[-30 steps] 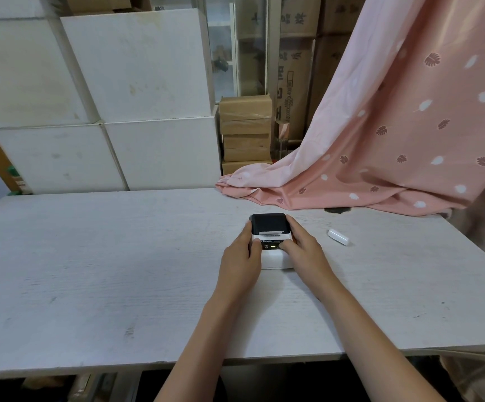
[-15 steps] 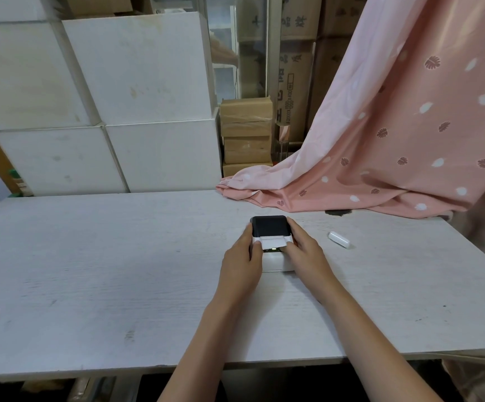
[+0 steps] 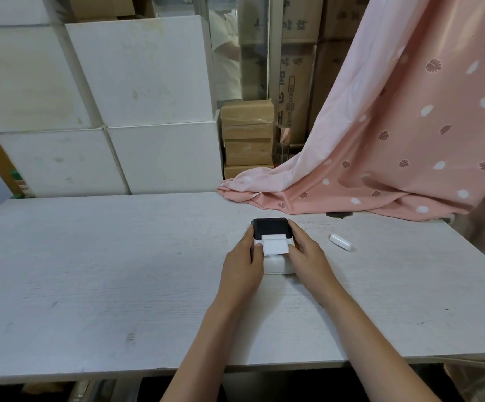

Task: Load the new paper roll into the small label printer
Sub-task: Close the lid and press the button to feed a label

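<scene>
The small label printer (image 3: 270, 226) sits mid-table, white body with a black lid that is down. A white strip of label paper (image 3: 274, 246) sticks out of its slot toward me and lies over the front. My left hand (image 3: 242, 265) clasps the printer's left side, thumb by the paper's edge. My right hand (image 3: 309, 261) clasps its right side, thumb at the paper's other edge. The paper roll itself is hidden inside the printer.
A small white cylinder (image 3: 340, 242) lies on the white table (image 3: 105, 271) to the printer's right. Pink patterned cloth (image 3: 395, 146) drapes over the table's far right. White boxes (image 3: 136, 111) and brown cartons (image 3: 248, 134) stack behind the far edge.
A white paper strip has fed out of the printer's slot and grown longer, covering the front where a green light showed. Both hands stay on the printer's sides.
</scene>
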A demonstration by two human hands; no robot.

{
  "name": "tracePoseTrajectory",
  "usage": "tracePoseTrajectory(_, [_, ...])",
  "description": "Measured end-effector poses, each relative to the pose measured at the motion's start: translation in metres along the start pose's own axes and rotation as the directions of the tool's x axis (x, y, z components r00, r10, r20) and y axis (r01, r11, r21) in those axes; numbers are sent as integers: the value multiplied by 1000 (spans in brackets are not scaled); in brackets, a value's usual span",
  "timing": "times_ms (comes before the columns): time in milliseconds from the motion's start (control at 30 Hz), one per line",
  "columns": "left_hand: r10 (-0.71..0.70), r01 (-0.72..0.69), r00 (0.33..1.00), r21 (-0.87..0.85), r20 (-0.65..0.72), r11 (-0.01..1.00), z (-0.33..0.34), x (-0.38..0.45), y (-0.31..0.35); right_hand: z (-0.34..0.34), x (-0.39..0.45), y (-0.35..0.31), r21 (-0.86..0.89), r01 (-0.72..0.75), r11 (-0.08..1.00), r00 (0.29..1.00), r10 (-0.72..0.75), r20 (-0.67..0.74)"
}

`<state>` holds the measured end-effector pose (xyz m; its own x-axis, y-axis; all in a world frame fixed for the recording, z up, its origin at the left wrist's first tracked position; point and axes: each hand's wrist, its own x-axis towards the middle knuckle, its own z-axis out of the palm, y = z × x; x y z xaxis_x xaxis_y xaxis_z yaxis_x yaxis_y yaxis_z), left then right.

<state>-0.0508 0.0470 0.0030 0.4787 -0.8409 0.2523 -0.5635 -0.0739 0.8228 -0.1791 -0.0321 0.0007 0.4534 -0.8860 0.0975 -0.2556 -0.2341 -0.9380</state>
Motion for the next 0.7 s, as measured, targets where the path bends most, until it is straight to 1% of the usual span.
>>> tracePoseTrajectory(233, [8,-8,1000,-4,5,1000,0,0,1,0,-1,-2,29,-1,1000,1000,1,12])
tracePoseTrajectory(467, [10,-10,1000,-6,8,1000,0,0,0,-1,-1,-1,22,-22,999,1000,22,22])
tracePoseTrajectory(700, [-6,6,1000,-18,20,1000,0,0,1,0,-1,-4,42,22,999,1000,-22,0])
